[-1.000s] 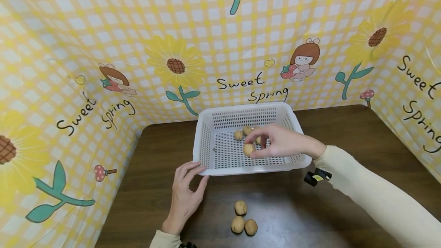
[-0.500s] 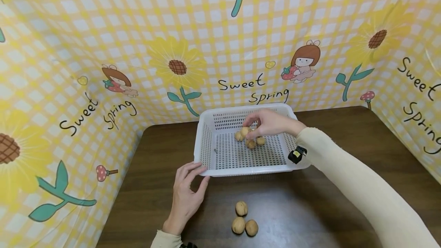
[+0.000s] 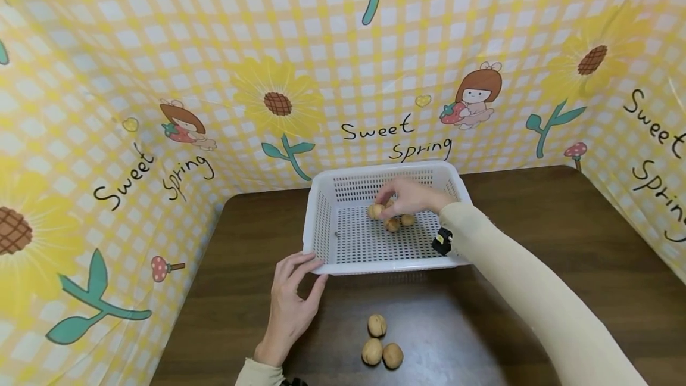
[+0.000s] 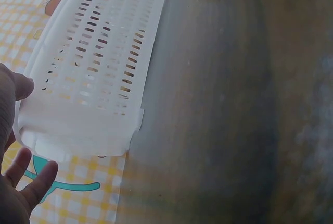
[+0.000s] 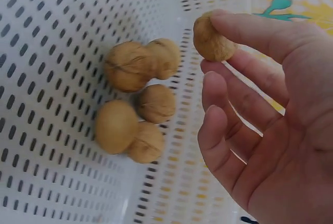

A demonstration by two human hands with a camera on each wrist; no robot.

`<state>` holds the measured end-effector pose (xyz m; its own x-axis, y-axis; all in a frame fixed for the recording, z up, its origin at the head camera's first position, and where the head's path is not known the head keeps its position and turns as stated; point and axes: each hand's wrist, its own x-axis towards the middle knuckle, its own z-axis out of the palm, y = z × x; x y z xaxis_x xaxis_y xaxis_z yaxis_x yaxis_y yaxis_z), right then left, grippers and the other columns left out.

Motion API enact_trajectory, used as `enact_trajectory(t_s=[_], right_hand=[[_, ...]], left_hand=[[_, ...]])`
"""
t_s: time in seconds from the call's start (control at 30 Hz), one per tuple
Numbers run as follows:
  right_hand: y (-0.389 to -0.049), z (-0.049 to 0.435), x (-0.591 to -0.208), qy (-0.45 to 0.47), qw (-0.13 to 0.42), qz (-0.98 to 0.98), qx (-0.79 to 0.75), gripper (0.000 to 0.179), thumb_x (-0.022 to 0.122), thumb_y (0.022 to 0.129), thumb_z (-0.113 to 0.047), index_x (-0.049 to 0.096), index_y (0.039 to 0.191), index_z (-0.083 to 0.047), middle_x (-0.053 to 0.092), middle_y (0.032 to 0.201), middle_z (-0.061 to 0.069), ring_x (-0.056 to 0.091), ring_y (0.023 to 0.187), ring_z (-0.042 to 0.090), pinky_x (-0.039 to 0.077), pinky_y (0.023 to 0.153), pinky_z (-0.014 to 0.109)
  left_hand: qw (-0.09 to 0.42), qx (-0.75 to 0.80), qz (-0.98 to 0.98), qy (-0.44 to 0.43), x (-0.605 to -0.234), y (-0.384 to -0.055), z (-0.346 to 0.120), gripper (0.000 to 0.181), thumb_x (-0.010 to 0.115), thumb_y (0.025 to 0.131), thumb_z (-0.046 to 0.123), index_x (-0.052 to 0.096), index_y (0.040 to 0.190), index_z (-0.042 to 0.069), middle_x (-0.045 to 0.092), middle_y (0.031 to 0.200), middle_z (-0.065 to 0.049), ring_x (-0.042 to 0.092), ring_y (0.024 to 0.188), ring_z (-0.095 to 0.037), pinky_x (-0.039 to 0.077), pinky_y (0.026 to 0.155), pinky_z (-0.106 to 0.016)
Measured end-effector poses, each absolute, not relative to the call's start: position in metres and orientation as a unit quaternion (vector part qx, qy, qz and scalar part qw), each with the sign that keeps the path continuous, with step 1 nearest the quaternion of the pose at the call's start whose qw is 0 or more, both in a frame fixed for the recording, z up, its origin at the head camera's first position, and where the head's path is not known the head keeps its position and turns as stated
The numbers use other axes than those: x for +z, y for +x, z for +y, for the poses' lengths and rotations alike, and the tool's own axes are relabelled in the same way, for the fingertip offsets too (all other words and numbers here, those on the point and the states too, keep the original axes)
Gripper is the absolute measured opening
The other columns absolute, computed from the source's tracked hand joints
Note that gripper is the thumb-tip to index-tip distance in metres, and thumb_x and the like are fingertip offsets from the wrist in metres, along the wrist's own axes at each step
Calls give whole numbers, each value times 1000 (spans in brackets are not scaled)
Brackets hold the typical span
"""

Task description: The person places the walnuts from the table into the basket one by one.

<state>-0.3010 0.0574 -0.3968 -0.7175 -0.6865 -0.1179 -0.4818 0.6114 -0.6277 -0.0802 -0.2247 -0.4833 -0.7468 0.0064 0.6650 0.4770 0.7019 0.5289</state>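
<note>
Nearest, a left hand [image 3: 291,308] rests, fingers spread, on the corner of a white basket [image 3: 396,265]; beyond it, a right hand [image 3: 407,196] pinches a walnut [image 5: 212,39] inside — likely light, hard-shelled, apt to roll — best held across its rounded sides.

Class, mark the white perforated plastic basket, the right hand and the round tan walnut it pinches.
White perforated plastic basket [image 3: 396,265]: head view, near rim.
Right hand [image 5: 296,120]: right wrist view, palm.
Round tan walnut [image 5: 210,43]: right wrist view, exposed shell.

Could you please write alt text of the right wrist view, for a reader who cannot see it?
A right hand pinches a walnut; five more walnuts lie close together in a white slotted basket.
</note>
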Motion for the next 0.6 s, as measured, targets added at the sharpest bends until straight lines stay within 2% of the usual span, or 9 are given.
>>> enact_trajectory(t_s=[0.1, 0.37, 0.6], right_hand=[[-304, 54, -407, -325, 188, 879, -293, 38, 87, 87, -29, 80, 121, -13, 79, 121, 3, 70, 118, 23, 52, 110, 52], [-305, 45, -423, -331, 204, 882, -268, 32, 88, 88, -27, 80, 116, -13, 80, 113, 2, 72, 108, 18, 56, 103, 44], [-307, 41, -432, -336, 196, 887, -250, 30, 88, 88, -29, 82, 111, -12, 81, 109, 1, 72, 104, 15, 58, 98, 39]], left_hand=[[329, -359, -862, -140, -483, -80, -226, 30, 86, 86, 7, 80, 115, 8, 71, 130, -8, 56, 129, -34, 38, 113, -26], [325, -359, -864, -137, -483, -79, -225, 29, 86, 86, 8, 80, 115, 10, 70, 130, -7, 56, 130, -33, 37, 114, -25], [333, -357, -861, -143, -483, -81, -226, 30, 86, 86, 7, 80, 115, 8, 71, 129, -8, 56, 128, -34, 36, 114, -23]])
